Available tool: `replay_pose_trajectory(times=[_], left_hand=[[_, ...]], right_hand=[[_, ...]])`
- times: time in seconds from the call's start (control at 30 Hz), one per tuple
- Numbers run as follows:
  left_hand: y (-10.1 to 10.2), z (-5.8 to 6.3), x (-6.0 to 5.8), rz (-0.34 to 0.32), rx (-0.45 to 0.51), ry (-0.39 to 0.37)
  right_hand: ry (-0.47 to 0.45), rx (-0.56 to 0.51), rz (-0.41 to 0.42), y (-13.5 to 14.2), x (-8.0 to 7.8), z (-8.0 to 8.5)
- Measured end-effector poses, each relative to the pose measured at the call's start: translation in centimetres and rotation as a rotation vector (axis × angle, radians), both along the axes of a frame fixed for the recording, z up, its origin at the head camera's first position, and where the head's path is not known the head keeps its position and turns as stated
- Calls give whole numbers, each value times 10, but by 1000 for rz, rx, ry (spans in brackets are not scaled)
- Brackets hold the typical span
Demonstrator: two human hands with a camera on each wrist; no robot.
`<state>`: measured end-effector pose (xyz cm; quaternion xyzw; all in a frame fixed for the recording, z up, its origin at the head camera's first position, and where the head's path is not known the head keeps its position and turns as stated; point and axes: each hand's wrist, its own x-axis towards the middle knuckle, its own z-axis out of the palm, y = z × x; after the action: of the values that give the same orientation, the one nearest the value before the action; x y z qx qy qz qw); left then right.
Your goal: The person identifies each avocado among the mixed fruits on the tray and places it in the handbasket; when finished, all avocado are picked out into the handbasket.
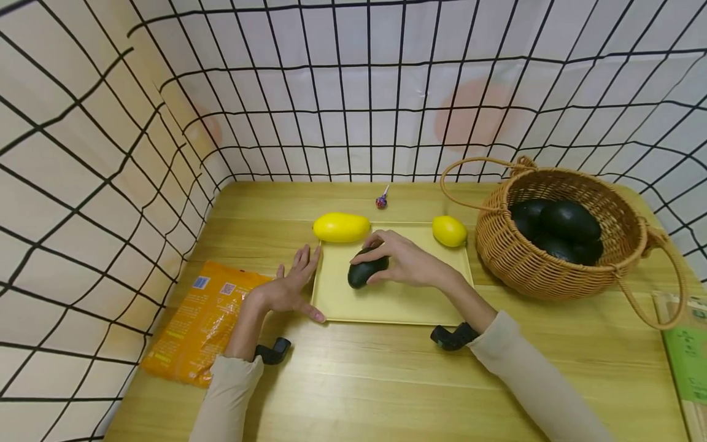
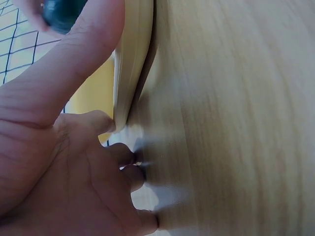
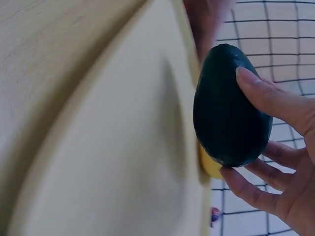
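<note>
My right hand (image 1: 405,258) grips a dark green avocado (image 1: 361,274) over the left half of a pale yellow tray (image 1: 409,307). In the right wrist view the avocado (image 3: 229,108) shows above the tray, thumb on one side and fingers on the other. Spread along the tray's left edge is my left hand (image 1: 289,288), its thumb at the near corner and its fingers extended toward the back. The left wrist view shows that hand's fingertips (image 2: 147,221) down at the wood beside the tray wall. A yellow mango (image 1: 341,228) lies across the back left corner, a lemon (image 1: 450,231) at the back right.
A wicker basket (image 1: 552,279) with several avocados (image 1: 569,221) stands to the right. Behind the tray lies a lollipop (image 1: 382,201). An orange packet (image 1: 204,325) is under my left forearm's side, and a green package (image 1: 687,356) sits at far right. Black wire grid (image 1: 353,110) encloses the table.
</note>
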<state>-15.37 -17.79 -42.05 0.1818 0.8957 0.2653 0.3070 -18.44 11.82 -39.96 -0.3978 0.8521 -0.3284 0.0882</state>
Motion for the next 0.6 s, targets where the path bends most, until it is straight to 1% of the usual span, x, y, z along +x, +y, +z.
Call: replay_pose_trajectory(times=[0.13, 0.3, 0.4, 0.5, 0.6], left_hand=[[0, 0, 0, -2, 6, 0], [-1, -1, 1, -7, 14, 7], [-1, -1, 1, -6, 24, 4], [-2, -2, 0, -3, 32, 0], [-3, -2, 1, -1, 31, -4]], right_hand=[[5, -57, -61, 19, 7, 16], [48, -96, -142, 51, 15, 41], [74, -116, -215, 72, 21, 57], [130, -124, -300, 93, 28, 71], [205, -137, -364, 112, 33, 82]])
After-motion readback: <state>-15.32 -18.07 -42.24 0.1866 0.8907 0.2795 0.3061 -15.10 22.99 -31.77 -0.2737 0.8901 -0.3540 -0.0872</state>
